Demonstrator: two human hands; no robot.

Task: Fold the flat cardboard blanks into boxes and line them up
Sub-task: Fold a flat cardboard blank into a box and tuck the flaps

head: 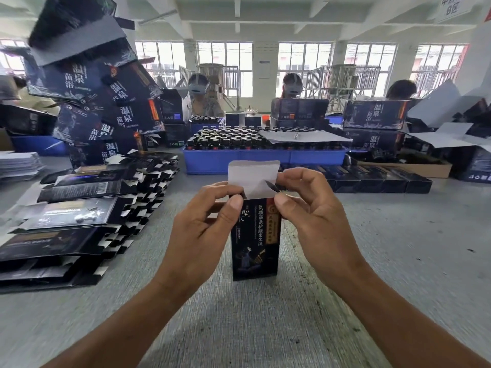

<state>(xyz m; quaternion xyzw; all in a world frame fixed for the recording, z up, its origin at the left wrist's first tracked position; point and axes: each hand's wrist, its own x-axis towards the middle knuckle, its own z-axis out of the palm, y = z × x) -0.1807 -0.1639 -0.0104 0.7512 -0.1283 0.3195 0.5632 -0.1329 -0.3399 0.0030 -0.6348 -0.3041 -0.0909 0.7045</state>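
Observation:
A tall dark box (255, 243) with gold lettering stands upright on the grey table, its white top flap (253, 173) raised. My left hand (204, 224) grips the box's upper left side, thumb on its front. My right hand (308, 205) pinches a small side flap at the upper right corner. A spread pile of flat dark blanks (79, 219) lies on the table to the left. A row of folded dark boxes (372, 179) is lined up behind my right hand.
A blue tray (263, 158) full of capped bottles sits straight ahead. Larger dark cartons are piled at the back left (101, 102) and back right (374, 115). Several people work at the far side of the table. A shallow brown cardboard tray (403, 166) is at the right.

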